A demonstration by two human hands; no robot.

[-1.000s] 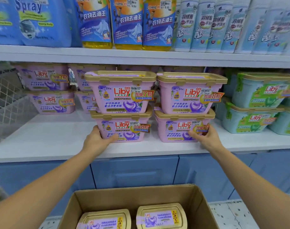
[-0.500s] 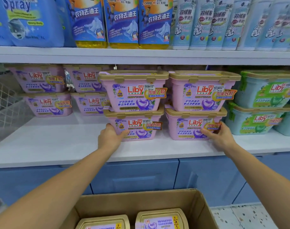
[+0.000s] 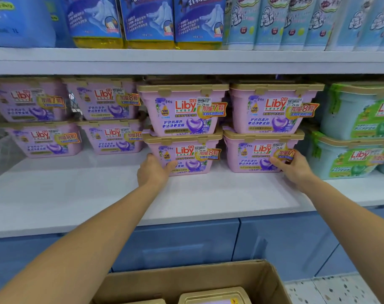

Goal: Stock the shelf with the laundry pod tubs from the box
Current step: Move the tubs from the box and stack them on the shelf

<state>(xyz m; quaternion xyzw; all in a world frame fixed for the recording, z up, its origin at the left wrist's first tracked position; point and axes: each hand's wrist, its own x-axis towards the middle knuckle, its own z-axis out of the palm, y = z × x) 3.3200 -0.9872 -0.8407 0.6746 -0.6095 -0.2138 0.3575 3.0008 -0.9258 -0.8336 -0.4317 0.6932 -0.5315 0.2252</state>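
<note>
1. Both hands are out at the shelf [image 3: 81, 194], mid-frame. The left hand [image 3: 152, 172] presses against the lower left corner of the left bottom tub [image 3: 182, 157], thumb on its front face, fingers tucked round the side; it looks like pushing contact, not a full grasp. The right hand [image 3: 295, 167] lies on the lower right front of the right bottom tub [image 3: 255, 156], fingers spread over the label. I would call that grip loose too, a palm push.

2. Each bottom tub carries another: the left top tub [image 3: 182, 110] and the right top tub [image 3: 274, 108]. The top ones overhang their bases slightly. If the push comes low and quick, I judge the upper tubs may lag and slide forward off the lids, toward the person.

3. The two stacks sit just beside each other, and the right stack is near the green tubs [image 3: 357, 132] at the right of the frame. Uneven pressure could swing a stack askew, jamming it against its neighbour or nudging the green row.

4. Behind and to the left stand more purple tubs [image 3: 107, 119]. Pushing too deep could knock the front stacks into them.

5. The box [image 3: 186, 281] at the bottom of the frame still holds at least one tub [image 3: 215, 298], so stocking seems unfinished. A tub falling from the shelf would likely land in or on it.
</note>
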